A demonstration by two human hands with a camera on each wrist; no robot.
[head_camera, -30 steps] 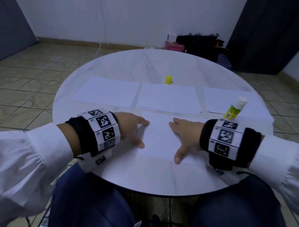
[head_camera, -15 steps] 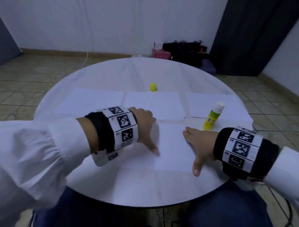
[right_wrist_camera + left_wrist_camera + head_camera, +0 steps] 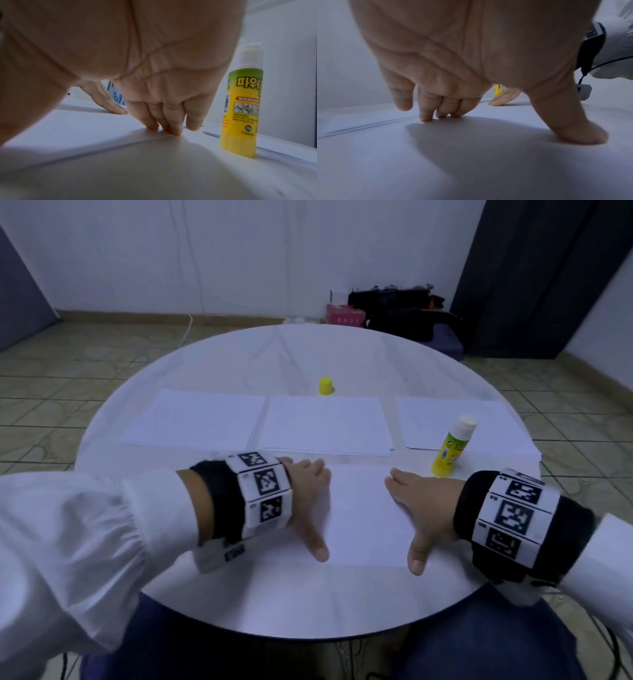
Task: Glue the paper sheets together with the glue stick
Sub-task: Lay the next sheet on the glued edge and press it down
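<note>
Paper sheet [image 3: 363,515] edges, apparently under left hand [image 3: 308,498], right hand [image 3: 421,505].

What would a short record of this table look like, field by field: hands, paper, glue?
left hand: flat on the near sheet, fingers and thumb pressing
right hand: pressing the same sheet's right side
glue stick: upright, uncapped, beside the right hand, untouched
yellow cap: alone, beyond the middle stack
paper stacks: three in a row behind the hands
table: round, white
</note>
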